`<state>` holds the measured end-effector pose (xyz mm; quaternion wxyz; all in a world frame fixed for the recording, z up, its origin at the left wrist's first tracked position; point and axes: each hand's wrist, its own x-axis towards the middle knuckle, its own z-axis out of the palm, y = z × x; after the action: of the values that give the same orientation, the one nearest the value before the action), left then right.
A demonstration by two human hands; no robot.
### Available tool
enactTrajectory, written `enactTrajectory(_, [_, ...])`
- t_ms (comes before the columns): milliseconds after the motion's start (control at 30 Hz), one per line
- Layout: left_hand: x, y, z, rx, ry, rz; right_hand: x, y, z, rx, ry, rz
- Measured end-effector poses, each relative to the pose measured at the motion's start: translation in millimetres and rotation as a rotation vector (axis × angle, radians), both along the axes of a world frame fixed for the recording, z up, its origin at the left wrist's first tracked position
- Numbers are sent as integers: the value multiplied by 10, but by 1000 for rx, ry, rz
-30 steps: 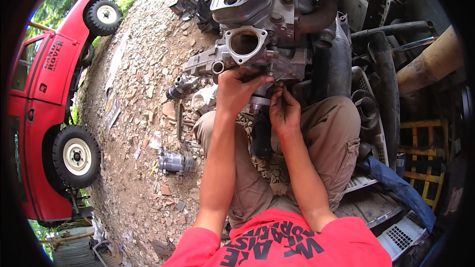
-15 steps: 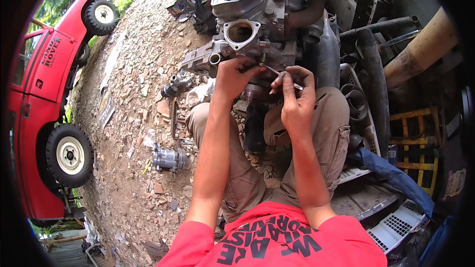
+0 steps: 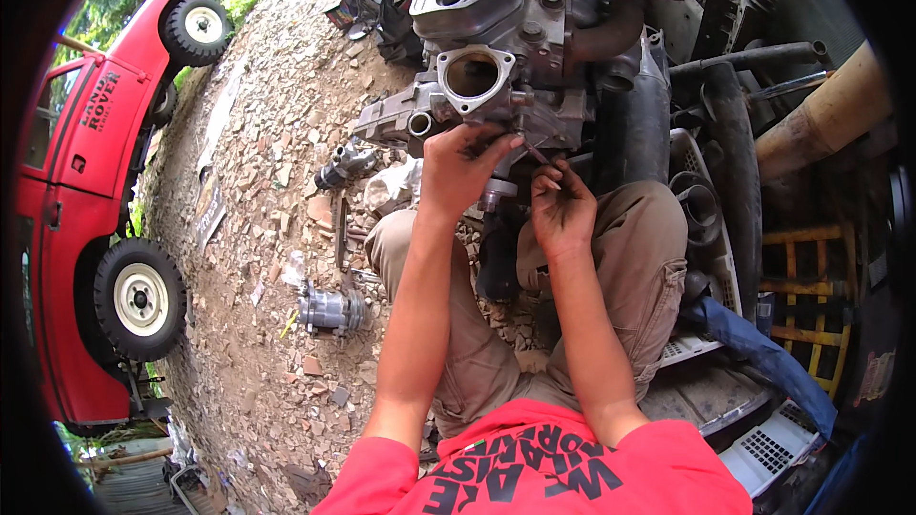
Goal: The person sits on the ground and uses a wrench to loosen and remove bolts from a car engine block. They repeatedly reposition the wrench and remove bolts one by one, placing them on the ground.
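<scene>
A dirty metal engine [image 3: 510,14] fills the top centre, with a three-bolt flange opening [image 3: 473,77] facing up. My left hand [image 3: 463,172] is at its lower front below the flange, thumb and fingers pinched together; what they grip is too small to make out. My right hand [image 3: 563,205], just right and lower, has fingers closed on a thin metal tool [image 3: 536,151] that slants up toward my left fingertips. Beneath my hands are a round metal part [image 3: 500,193] and a black cylindrical shape [image 3: 496,257], between my bent knees.
A red off-road vehicle [image 3: 67,248] stands at the left beyond gravel [image 3: 248,296]. A cylindrical metal component [image 3: 327,310] and another part [image 3: 348,162] lie on the gravel. Dark pipes [image 3: 735,191], a bamboo pole [image 3: 816,114], a yellow rack [image 3: 806,324] and a white crate [image 3: 768,448] crowd the right.
My right hand rose and tilted with the thin tool about half a second ago, and is now lower again with fingertips turned up. My left hand stayed at the engine, shifting slightly.
</scene>
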<state>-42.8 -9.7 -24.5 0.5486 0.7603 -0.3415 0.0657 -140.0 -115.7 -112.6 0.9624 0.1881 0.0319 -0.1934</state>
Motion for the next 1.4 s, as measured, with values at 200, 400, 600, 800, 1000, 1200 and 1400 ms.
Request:
enactTrajectory(200, [92, 15, -26, 82, 13, -44, 160, 70, -129, -35, -25, -42])
enactTrajectory(400, [161, 21, -103, 87, 15, -27, 156, 26, -40, -101, 74, -77])
enactTrajectory(600, [93, 36, 60, 148, 97, -87, -272, 18, 1043, -950, 533, -459])
enactTrajectory(800, [23, 23, 67, 118, 309, -167, -250, 3, 893, -1160, 600, -523])
enactTrajectory(1000, [-43, 70, 100, 106, 188, -165, -257, -61, 747, -969, 506, -463])
enactTrajectory(1200, [-54, 15, 54, 62, 117, -60, -96, -150, 330, -484, 481, -215])
enactTrajectory(1400, [-43, 10, 90, 116, -76, -26, 15, -58, 103, -306, 297, -133])
